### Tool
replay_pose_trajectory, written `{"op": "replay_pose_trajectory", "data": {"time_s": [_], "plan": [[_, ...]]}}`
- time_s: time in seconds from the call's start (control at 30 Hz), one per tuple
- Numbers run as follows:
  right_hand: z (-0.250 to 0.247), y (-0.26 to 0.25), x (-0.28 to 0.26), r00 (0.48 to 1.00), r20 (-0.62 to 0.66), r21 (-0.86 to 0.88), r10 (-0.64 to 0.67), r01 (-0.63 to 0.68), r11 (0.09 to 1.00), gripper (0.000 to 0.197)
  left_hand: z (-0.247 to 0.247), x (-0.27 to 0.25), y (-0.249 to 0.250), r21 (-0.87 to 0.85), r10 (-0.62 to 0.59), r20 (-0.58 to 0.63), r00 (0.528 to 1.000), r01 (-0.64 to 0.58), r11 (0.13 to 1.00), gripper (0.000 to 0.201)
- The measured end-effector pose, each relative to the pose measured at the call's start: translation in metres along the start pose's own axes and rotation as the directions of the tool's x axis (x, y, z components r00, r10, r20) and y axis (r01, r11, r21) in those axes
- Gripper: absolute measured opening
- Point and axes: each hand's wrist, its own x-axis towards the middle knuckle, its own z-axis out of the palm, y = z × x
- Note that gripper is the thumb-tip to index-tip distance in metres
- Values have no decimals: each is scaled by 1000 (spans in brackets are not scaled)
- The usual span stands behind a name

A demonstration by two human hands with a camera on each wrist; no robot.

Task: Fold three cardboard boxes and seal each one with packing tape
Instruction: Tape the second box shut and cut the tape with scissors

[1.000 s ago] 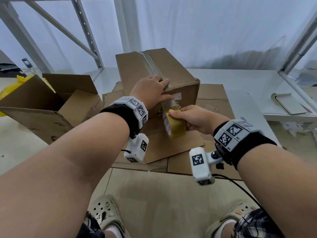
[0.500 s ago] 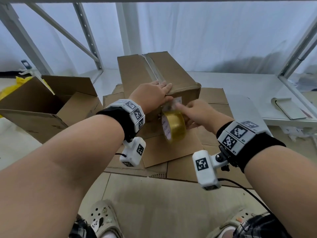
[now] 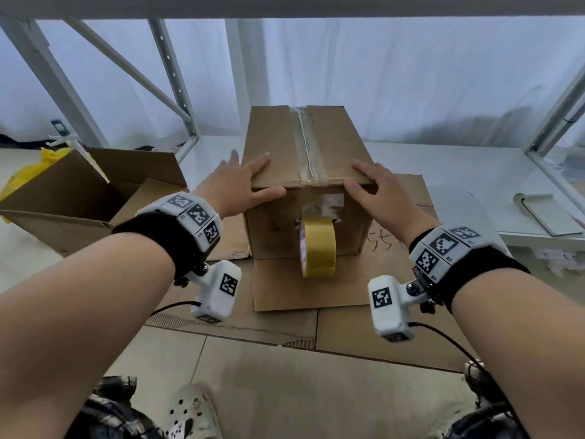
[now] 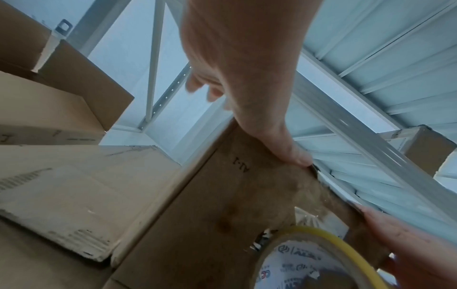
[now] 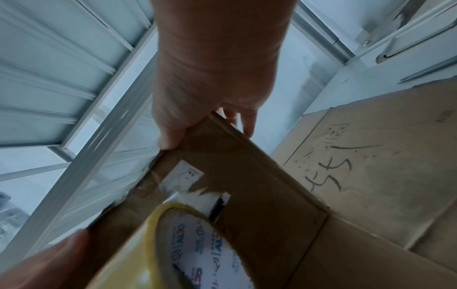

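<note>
Gripping the near top edge of the sealed box [image 3: 304,147], the left hand [image 3: 235,182] and right hand [image 3: 376,191] lay fingers on top with thumbs on the front face; the tape roll [image 3: 318,247] hangs between them.

Left wrist: thumb [image 4: 289,150] presses the cardboard.

Right wrist: thumb [image 5: 170,136] clasps the edge.

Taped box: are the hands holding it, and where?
Yes. Left hand and right hand grip the taped box at its top near corners; the tape roll hangs unheld.

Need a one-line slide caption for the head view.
Both hands grip the taped box; tape roll hangs from its front.
</note>
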Motion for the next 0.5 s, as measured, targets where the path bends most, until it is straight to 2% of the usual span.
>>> {"op": "replay_pose_trajectory", "data": {"time_s": [0.1, 0.33, 0.43, 0.5], "plan": [[1, -1, 0, 1000, -14, 18, -21, 21, 1000, 55, 9, -2, -1, -214, 12, 5, 1000, -10, 977, 86], [9, -11, 2, 999, -47, 46, 25, -22, 999, 67, 24, 2, 7, -277, -80, -114, 990, 46, 960, 94], [14, -23, 0, 996, -36, -110, 86, -90, 990, 76, 22, 2, 10, -287, -70, -134, 989, 29, 957, 92], [16, -33, 4, 994, -58, -375, 97, -112, 920, 86, 20, 1, 10, -293, -64, -138, 988, 21, 956, 91]]}}
